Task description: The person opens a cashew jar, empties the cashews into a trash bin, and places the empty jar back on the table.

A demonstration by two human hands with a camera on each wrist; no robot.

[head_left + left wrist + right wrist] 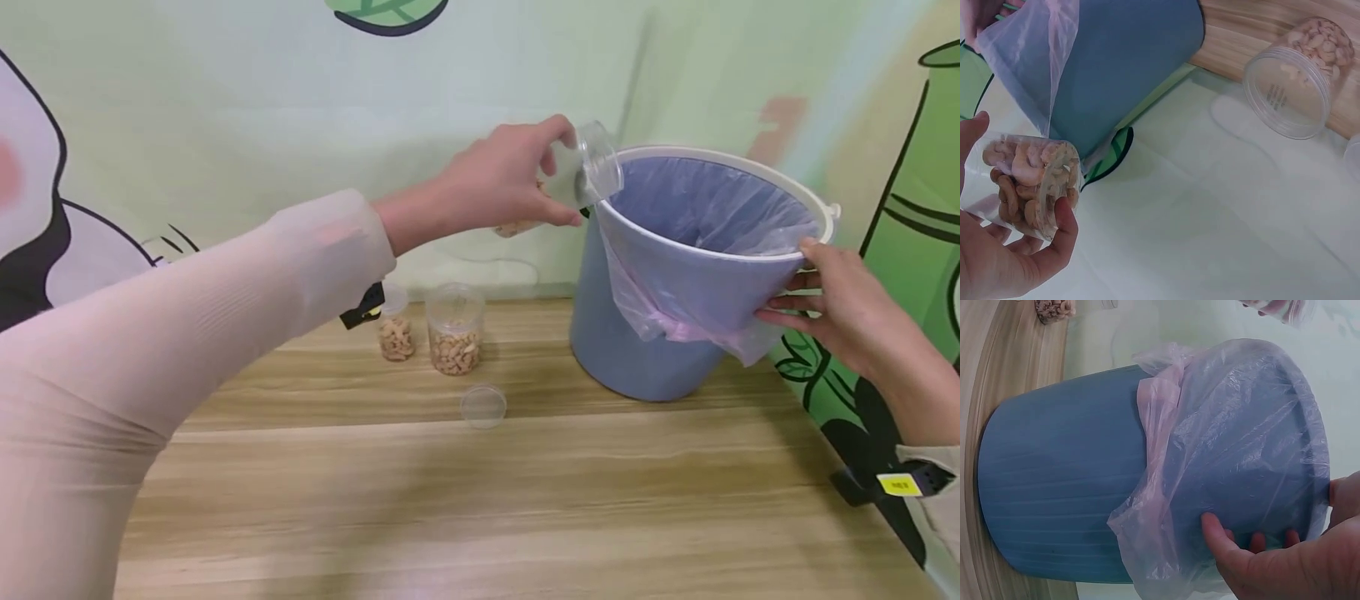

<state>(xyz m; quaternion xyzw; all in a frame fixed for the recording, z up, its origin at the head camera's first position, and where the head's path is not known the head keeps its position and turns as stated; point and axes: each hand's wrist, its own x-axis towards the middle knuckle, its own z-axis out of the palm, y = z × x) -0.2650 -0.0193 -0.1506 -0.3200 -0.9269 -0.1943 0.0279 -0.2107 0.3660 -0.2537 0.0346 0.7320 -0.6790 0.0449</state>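
My left hand [506,171] grips a clear plastic jar [600,162], tipped on its side with its mouth at the left rim of a blue trash can [637,358]. Cashews [1025,178] lie inside toward the jar's base, as the left wrist view shows. The trash can leans toward my left, lined with a translucent pinkish bag [675,321] that is folded over the rim and knotted outside. With the thumb at the rim and fingers against the outer wall, my right hand [851,300] holds the can's right side. The can's floor is hidden.
Two more clear jars stand near the wall on the wooden table [450,500]: a small jar [396,337] and a larger jar [455,350], both partly filled with cashews. A clear round lid [483,406] lies in front of them. Behind is a printed wall covering [262,125].
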